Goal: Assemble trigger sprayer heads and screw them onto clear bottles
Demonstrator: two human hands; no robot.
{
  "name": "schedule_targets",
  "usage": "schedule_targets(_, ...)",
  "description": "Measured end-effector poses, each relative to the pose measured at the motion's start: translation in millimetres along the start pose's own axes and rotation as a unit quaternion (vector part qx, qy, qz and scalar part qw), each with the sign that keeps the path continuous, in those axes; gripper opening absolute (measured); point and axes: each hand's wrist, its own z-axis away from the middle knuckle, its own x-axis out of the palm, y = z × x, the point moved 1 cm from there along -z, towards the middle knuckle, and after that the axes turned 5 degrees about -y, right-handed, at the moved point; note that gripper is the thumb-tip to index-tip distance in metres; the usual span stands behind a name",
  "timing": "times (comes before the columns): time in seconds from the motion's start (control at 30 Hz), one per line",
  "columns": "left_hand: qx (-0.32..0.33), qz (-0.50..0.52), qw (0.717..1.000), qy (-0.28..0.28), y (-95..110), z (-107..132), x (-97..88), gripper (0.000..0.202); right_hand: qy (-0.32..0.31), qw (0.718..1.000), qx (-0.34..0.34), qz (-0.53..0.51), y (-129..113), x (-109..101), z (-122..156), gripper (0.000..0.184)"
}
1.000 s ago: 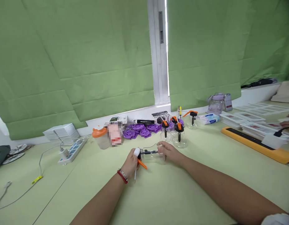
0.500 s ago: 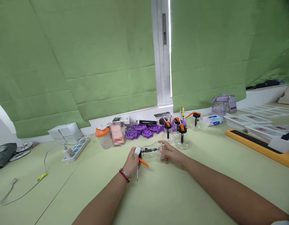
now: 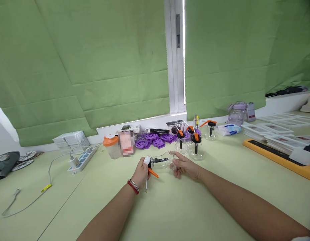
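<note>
A small clear bottle [image 3: 163, 161] lies sideways between my two hands, low over the pale green table [image 3: 170, 207]. My left hand [image 3: 142, 172] is closed around its black and orange pump cap [image 3: 152, 170]; a white cot covers the thumb and a thin tube hangs below the fist. My right hand [image 3: 184, 165] grips the clear base end, fingers curled. Three similar bottles with orange and black caps [image 3: 192, 142] stand upright just beyond my right hand.
Purple discs [image 3: 152, 140], an orange-lidded cup [image 3: 110, 147] and small boxes line the windowsill edge. A power strip [image 3: 81, 160] with a trailing cable lies at left. At right are an orange and black bar [image 3: 278, 154], stacked cards and a purple-lidded jar [image 3: 236, 113].
The view has shifted slightly, and my hands with the bottle stay in nearly the same place. My right fingers have curled a little more on the bottle's end.
</note>
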Motion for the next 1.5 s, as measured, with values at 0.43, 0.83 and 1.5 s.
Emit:
schedule_targets(0.43,-0.005,-0.008,1.000,0.022,-5,-4,-2.0,0.031,-0.011,1.000,-0.026,-0.003,-3,-4,2,0.079)
schedule_targets(0.83,0.010,-0.012,1.000,-0.009,-3,-4,-3.4,0.037,0.010,1.000,0.002,0.002,3,-1,-4,0.064)
schedule_targets(1.5,0.000,0.014,1.000,-0.023,2,-1,-2.4,0.032,-0.004,1.000,-0.016,0.021,-2,-5,-3,0.066)
